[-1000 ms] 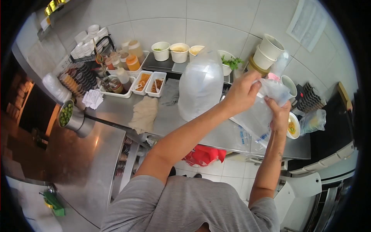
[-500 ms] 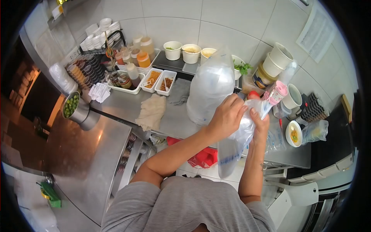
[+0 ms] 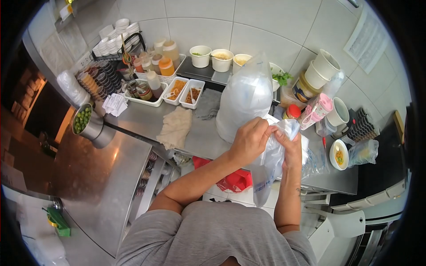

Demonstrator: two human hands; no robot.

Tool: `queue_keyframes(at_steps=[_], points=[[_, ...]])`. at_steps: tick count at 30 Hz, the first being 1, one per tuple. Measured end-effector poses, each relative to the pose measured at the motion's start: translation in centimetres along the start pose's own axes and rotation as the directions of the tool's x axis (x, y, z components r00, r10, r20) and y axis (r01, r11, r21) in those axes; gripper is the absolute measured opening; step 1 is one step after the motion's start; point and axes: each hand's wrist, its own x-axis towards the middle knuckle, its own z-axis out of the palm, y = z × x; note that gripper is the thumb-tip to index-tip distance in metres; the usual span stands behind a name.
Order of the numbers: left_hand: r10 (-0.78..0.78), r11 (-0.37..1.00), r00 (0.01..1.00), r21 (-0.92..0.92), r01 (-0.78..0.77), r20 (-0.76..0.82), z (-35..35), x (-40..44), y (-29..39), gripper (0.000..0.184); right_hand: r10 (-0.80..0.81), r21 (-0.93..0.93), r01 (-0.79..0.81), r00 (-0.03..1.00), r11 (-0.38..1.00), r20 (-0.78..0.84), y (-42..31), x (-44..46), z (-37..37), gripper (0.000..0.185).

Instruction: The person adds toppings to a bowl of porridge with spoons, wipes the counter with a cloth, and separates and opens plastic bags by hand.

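A thin, clear plastic bag (image 3: 265,181) with blue print hangs between my hands over the counter's front edge. My left hand (image 3: 251,140) pinches the bag near its top, fingers bunched together. On the other side, my right hand (image 3: 289,148) is closed around the gathered plastic, thumb pointing toward my left fingers. Part of the bag bulges above my right hand. Just behind my left hand stands a tall, whitish plastic-wrapped bundle (image 3: 245,104); its contents are blurred by the wrapping. A red-lidded jar (image 3: 293,111) and a pink-and-white cup (image 3: 323,104) stand beyond my right hand.
At the right lies a white bowl of food (image 3: 339,155). Sauce bottles (image 3: 167,66), two white trays of toppings (image 3: 192,94) and folded cloths (image 3: 175,128) occupy the left counter. White tubs (image 3: 222,60) line the back. A metal pot of green fruit (image 3: 91,126) stands far left.
Both hands have come slightly lower and nearer to me with the bag, drawing its top down. The red-lidded jar behind is now more exposed.
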Motion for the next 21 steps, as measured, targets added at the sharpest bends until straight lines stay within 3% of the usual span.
queue_keyframes(at_steps=[3,6,9,11,12,15,18,19,21], points=[[0.109,0.986,0.993,0.133,-0.103,-0.041,-0.1,0.6,-0.5,0.016,-0.016,0.158,0.022,0.999,0.987,-0.039,0.2,0.3,0.5,0.036],[0.100,0.983,0.992,0.162,-0.085,-0.082,-0.3,0.8,-0.9,0.012,-0.029,0.214,0.037,0.999,0.976,-0.037,0.3,0.7,0.4,0.037],[0.017,1.000,0.990,0.009,-0.016,-0.138,-0.1,1.2,-0.7,0.010,-0.028,0.245,0.015,0.998,0.969,0.050,1.2,1.7,-0.7,0.039],[-0.080,0.995,0.992,-0.064,0.074,-0.098,-0.4,1.3,-0.6,0.014,-0.027,0.303,-0.021,0.988,0.953,0.154,1.3,2.0,-0.9,0.040],[-0.129,0.988,0.989,-0.097,0.121,-0.077,-0.7,1.3,-0.6,0.016,0.025,0.246,-0.069,0.984,0.967,0.174,1.1,2.0,-1.0,0.041],[-0.400,0.856,0.914,-0.329,0.399,0.068,-2.6,1.9,-0.9,0.020,0.155,0.142,-0.196,0.954,0.970,0.255,1.8,1.9,-3.3,0.041],[-0.538,0.560,0.840,-0.718,0.414,0.064,-5.4,3.1,-1.2,0.014,0.274,0.200,-0.381,0.868,0.903,0.414,4.8,1.8,-8.7,0.038],[-0.594,0.465,0.803,-0.794,0.391,0.047,-6.6,3.5,-1.1,0.012,0.141,0.360,-0.363,0.845,0.859,0.515,6.0,2.3,-9.6,0.028],[-0.521,0.629,0.852,-0.653,0.422,0.048,-7.7,3.3,-1.7,0.011,0.129,0.459,-0.217,0.968,0.862,0.215,6.5,2.2,-9.9,0.019]])
